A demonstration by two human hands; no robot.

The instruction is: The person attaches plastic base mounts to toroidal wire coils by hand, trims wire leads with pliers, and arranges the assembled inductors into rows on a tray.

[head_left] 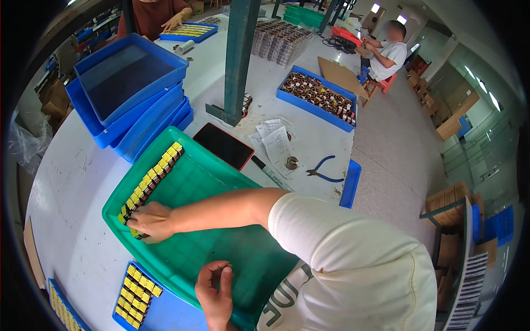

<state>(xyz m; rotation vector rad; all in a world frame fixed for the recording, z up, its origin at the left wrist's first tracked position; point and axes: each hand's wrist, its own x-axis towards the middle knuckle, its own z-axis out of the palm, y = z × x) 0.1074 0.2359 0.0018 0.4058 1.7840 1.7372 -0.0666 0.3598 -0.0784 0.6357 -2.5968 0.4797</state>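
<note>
My right hand [152, 222] reaches across the green tray [221, 179] to the near end of a row of small yellow-topped blocks [150, 181] with dark brown sides. Its fingers close around blocks at that end; the fingertips are partly hidden. The row runs along the tray's left wall. My left hand [215, 291] is held low over the tray's near edge, its fingers curled and the thumb tip close to the index finger. Whatever may be between them is too small to make out. Beside the tray, more yellow-topped blocks [134, 295] sit in rows in a blue tray [171, 315].
Stacked blue trays [132, 83] stand behind the green tray. A green post [238, 66], a red-edged black tablet [223, 146], papers [277, 144], pliers [326, 170] and a blue tray of wired parts [317, 96] lie beyond. Two people sit farther off.
</note>
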